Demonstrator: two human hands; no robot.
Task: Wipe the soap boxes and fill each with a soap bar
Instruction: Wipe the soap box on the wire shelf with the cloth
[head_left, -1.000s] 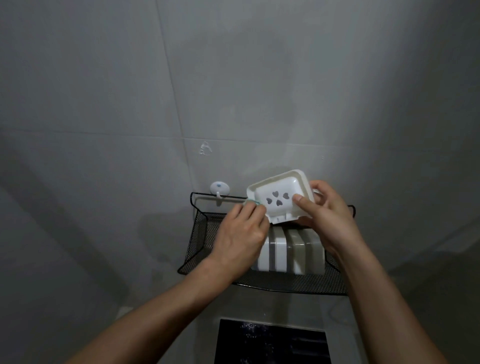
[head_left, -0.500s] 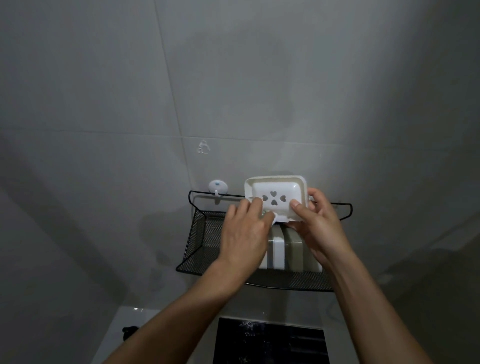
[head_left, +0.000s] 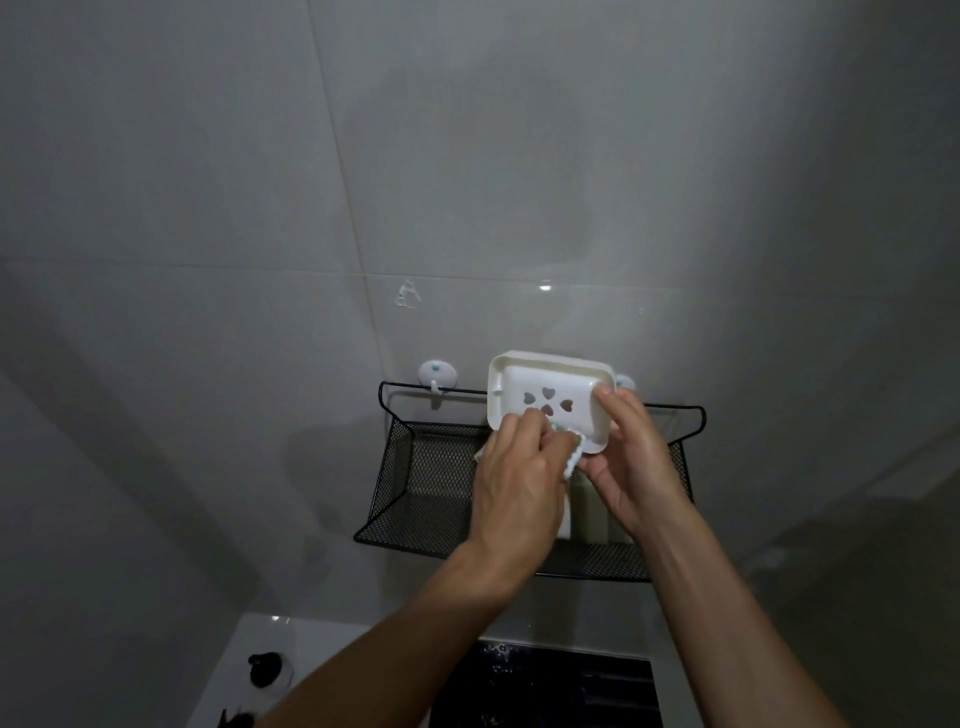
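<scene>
At frame centre, the right hand (head_left: 631, 457) grips the white plastic heart-holed soap box (head_left: 550, 397), tilting it open-side toward the left hand (head_left: 514, 483), which pinches a pale cloth (head_left: 730, 454) against its floor.

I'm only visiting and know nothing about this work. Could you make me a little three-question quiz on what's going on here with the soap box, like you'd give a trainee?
1. True or false: the soap box is lying in the black mesh basket.
2. Which of the two hands presses the cloth against the box?
A. the left hand
B. the right hand
3. Fill in: the holes in the floor of the box are shaped like ____.

Key
1. False: it is held up in front of the wall, above the basket.
2. A; the right hand holds the box by its right end.
3. hearts
</scene>
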